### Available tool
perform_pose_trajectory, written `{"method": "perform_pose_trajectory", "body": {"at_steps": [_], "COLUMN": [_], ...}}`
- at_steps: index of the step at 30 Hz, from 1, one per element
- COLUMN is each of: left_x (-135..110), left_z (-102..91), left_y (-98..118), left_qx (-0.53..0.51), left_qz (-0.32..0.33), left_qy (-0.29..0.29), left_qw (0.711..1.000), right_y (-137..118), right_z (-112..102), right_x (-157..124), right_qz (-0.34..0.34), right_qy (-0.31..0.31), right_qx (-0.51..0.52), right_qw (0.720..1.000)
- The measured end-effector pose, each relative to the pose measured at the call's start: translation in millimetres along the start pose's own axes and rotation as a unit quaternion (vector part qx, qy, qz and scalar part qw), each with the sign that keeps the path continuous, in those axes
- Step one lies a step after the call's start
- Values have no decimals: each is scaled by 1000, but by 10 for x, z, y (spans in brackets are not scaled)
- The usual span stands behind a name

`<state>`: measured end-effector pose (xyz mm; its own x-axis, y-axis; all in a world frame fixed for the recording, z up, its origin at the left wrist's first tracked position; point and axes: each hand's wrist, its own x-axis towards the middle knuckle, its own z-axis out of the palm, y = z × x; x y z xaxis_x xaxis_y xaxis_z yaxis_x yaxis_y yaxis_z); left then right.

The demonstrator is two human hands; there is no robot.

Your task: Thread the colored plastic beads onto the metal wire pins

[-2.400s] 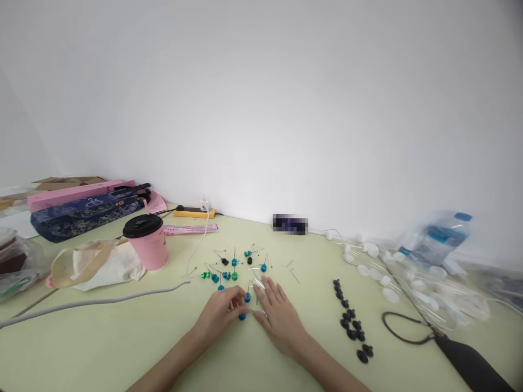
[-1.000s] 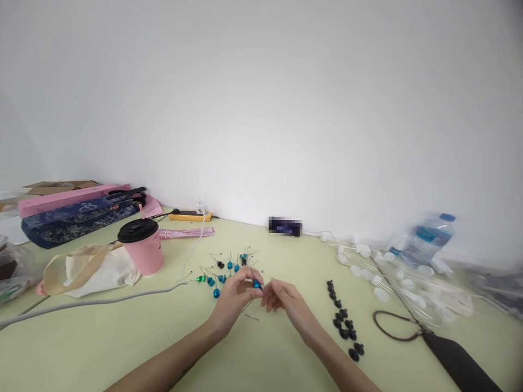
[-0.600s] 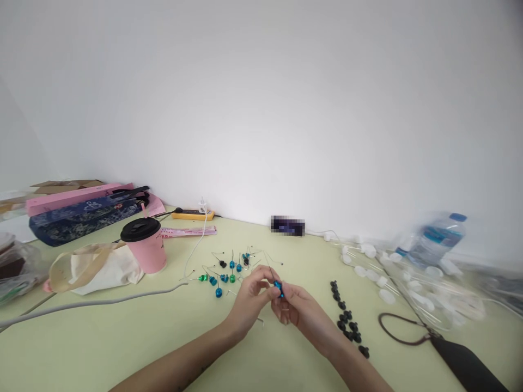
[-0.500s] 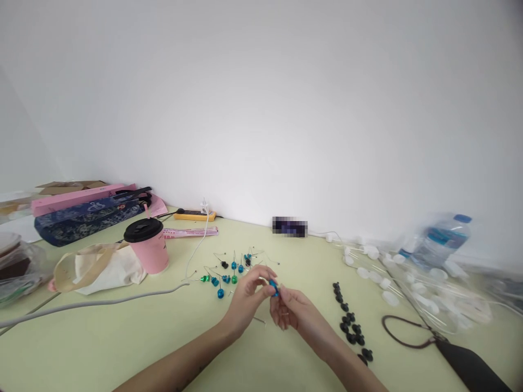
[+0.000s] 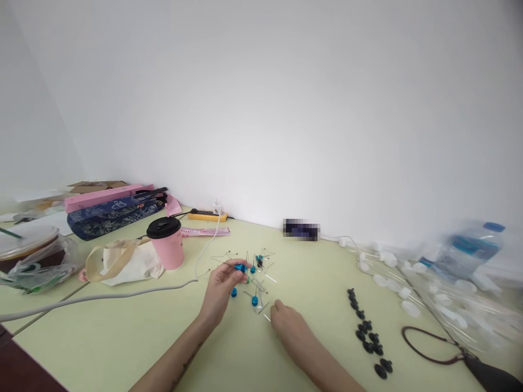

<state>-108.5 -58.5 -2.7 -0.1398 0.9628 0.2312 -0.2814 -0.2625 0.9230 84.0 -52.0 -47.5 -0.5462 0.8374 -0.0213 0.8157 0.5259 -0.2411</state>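
My left hand (image 5: 220, 286) pinches a small shiny blue knob-like piece (image 5: 241, 268) between thumb and fingers, just above a group of similar parts. My right hand (image 5: 289, 322) rests low at the tabletop with its fingers curled together. A thin metal rod (image 5: 267, 317) runs up to those fingertips, and whether they grip it is hidden. Between and beyond the hands lie loose blue pieces with thin bent wires, among them a blue piece (image 5: 255, 301) and another blue piece (image 5: 233, 293). A black piece (image 5: 260, 262) sits farther back.
Several black knob-like parts (image 5: 371, 347) form a row to the right. A pink cup (image 5: 169, 251) with a black lid and a cloth bag (image 5: 133, 261) stand left, near a grey cable (image 5: 134, 296). Clear plastic parts (image 5: 408, 294) and a water bottle (image 5: 469, 250) are at far right.
My hands have come apart. The left has moved left and away toward the loose parts, keeping the blue piece; the right has let go of it and lowered to the table.
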Motion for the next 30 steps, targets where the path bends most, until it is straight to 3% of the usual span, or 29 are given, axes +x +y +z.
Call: {"method": "perform_pose_trajectory", "body": {"at_steps": [5, 8, 10, 13, 15, 19, 21, 27, 30], "left_x": [82, 132, 153, 162, 155, 120, 98, 59, 65], "left_z": [280, 498, 643, 817, 891, 969, 989, 986, 964], "left_y": [137, 260, 336, 408, 422, 432, 459, 573, 553], "left_qx": [-93, -152, -186, -215, -215, -193, -167, -72, -36], "left_qz": [-29, -58, -81, -117, -137, -147, -140, -132, -123], "left_qy": [-85, -125, -136, -151, -168, -202, -216, -251, -253], "left_qw": [992, 979, 970, 958, 952, 949, 952, 956, 959], "right_y": [56, 132, 174, 209, 214, 176, 142, 102, 96], "right_z": [-117, -466, -769, -1166, -1323, -1403, -1400, -1377, -1333], "right_x": [-78, -163, -265, -455, -567, -688, -710, -754, -766], "right_qz": [21, 22, 6, 21, 29, 12, -18, -71, -76], "right_qy": [15, 31, 68, 164, 215, 285, 302, 331, 361], "right_qx": [-24, 35, 193, 265, 297, 361, 363, 240, 183], "right_qw": [999, 999, 979, 950, 930, 888, 881, 910, 911]}}
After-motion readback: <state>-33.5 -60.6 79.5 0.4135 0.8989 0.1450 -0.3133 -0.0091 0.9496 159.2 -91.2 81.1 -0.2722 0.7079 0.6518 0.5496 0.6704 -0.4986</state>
